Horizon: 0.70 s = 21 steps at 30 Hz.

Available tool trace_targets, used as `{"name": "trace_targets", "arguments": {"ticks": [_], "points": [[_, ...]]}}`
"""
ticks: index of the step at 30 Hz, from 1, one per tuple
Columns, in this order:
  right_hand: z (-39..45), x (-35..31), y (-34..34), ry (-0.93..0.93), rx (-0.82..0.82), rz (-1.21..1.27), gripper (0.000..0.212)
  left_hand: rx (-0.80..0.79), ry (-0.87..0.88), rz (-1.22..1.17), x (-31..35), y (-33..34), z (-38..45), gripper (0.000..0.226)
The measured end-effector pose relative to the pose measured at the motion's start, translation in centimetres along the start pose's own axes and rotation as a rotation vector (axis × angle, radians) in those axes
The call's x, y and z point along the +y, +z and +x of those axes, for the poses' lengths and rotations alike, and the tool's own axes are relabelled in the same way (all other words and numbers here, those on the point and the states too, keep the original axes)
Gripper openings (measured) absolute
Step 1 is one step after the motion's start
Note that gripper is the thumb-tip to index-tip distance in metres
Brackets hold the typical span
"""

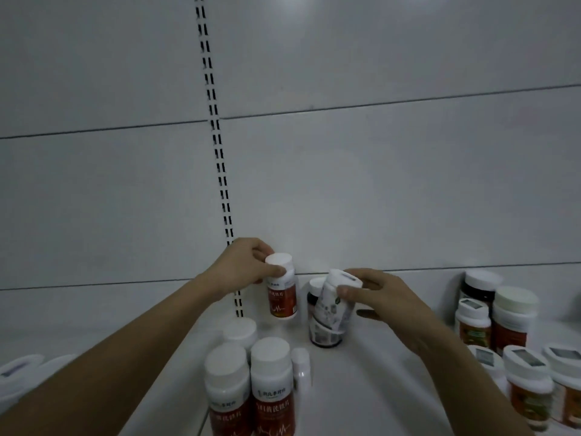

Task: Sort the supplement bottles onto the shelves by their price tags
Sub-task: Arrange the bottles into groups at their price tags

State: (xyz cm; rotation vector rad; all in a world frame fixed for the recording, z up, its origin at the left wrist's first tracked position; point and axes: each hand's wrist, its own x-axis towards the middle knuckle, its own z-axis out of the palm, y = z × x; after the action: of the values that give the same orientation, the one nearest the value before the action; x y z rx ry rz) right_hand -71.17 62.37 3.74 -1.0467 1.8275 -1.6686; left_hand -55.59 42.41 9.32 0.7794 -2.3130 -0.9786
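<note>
The left hand (243,269) pinches the cap of a red bottle (282,291) held upright above the shelf (371,366); the right hand (374,294) grips a tilted white bottle (333,305) over a dark bottle (323,333). Three red-labelled bottles (251,382) stand near the front, with about six orange-labelled ones (503,335) at right.

Red-labelled bottle (282,292) held upright; white-labelled bottle (334,302) held tilted.

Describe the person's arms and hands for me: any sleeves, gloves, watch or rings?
Both forearms are bare up to the frame edge, with no sleeves in view. The left hand and right hand wear no gloves. No watch, bracelet or ring shows on either wrist or on the visible fingers.
</note>
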Motion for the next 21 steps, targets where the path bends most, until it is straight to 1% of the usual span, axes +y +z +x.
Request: {"name": "trace_targets", "arguments": {"ticks": [3,5,8,12,14,18,20,21], "points": [[-0.5,-3.1,0.3,-0.055,-0.061,0.126,0.023,0.045,0.063,-0.139,2.6,-3.7,-0.9,0.044],[-0.7,-5.6,0.8,-0.082,-0.085,0.188,0.025,0.041,0.105,-0.212,4.3,-6.0,-1.4,0.042],[-1.1,-9.4,1.6,-0.126,-0.119,0.255,0.041,0.008,0.171,-0.283,6.5,-8.6,-2.9,0.033],[-2.0,-12.8,2.4,-0.123,-0.193,0.394,0.049,-0.004,0.204,-0.403,8.0,-10.3,-5.0,0.035],[-2.5,-13.6,2.9,-0.094,-0.261,0.471,0.055,-0.003,0.200,-0.456,8.1,-10.6,-5.8,0.040],[-3.5,-13.6,4.2,-0.081,-0.388,0.499,0.053,-0.025,0.213,-0.509,7.5,-10.8,-6.9,0.057],[-3.9,-13.3,4.9,-0.054,-0.401,0.553,0.050,-0.020,0.219,-0.532,7.1,-10.6,-7.1,0.059],[-4.0,-13.1,5.2,-0.046,-0.383,0.568,0.049,-0.017,0.227,-0.534,6.8,-10.5,-7.1,0.059]]}}
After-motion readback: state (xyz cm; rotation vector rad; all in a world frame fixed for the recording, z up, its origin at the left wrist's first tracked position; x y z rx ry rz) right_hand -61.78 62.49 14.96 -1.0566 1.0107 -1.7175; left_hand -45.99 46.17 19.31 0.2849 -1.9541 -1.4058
